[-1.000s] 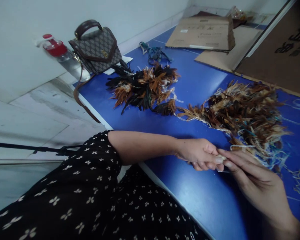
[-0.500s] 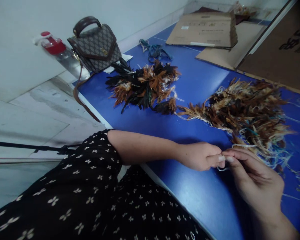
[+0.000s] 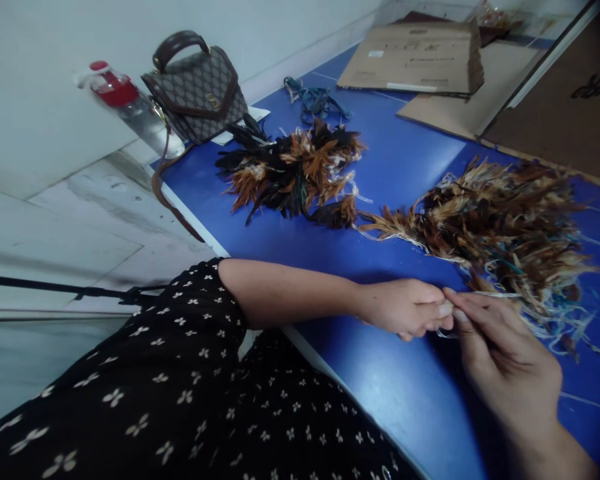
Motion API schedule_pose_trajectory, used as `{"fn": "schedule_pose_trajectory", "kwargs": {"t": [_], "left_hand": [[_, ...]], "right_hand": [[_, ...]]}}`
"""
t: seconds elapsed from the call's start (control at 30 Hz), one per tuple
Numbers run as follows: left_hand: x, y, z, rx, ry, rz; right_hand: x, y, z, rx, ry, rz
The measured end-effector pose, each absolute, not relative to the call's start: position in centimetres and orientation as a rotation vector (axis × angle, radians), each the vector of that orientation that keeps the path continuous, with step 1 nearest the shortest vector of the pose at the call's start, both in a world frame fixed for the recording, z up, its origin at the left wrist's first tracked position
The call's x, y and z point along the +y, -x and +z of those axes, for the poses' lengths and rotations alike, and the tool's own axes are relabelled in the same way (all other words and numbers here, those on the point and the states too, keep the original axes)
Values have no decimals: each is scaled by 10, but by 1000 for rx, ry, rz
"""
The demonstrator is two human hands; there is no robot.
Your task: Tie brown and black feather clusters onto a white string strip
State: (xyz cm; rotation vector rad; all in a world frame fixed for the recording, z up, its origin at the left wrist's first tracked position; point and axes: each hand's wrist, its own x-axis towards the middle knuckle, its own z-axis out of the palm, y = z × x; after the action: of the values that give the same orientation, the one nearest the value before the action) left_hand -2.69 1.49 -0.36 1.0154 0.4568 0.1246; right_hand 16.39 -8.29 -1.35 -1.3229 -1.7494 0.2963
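Over the front of the blue table, my left hand is closed, its thumb and fingers pinched on a thin white string. My right hand meets it fingertip to fingertip, pinching the same string. A small loop of string hangs just below the fingers; the exact spot where they grip is hidden. Just beyond my right hand lies a large heap of brown feathers with white and teal strings at its edge. A second bunch of black and orange feathers lies farther left, close to the heap.
At the back left stand a patterned handbag with a brown strap and a clear bottle with a red top. Teal cloth strips lie behind the feathers. Flattened cardboard covers the back right. The table's edge runs beside my lap.
My hands stay together at the string, the fingers of my left hand shifting slightly. The whole view has drifted a little, so the table things appear slightly farther right.
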Motion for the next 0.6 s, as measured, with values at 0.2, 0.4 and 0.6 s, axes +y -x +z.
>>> {"fn": "schedule_pose_trajectory", "kwargs": {"t": [0.2, 0.4, 0.6], "left_hand": [[23, 28, 4, 581, -1137, 234], [31, 28, -6, 566, -1581, 310], [29, 28, -6, 385, -1865, 161]], "right_hand": [[-93, -185, -7, -1716, 1584, 310], [-92, -192, 7, -1883, 1402, 365], [-91, -179, 20, -1892, 1350, 430]]}}
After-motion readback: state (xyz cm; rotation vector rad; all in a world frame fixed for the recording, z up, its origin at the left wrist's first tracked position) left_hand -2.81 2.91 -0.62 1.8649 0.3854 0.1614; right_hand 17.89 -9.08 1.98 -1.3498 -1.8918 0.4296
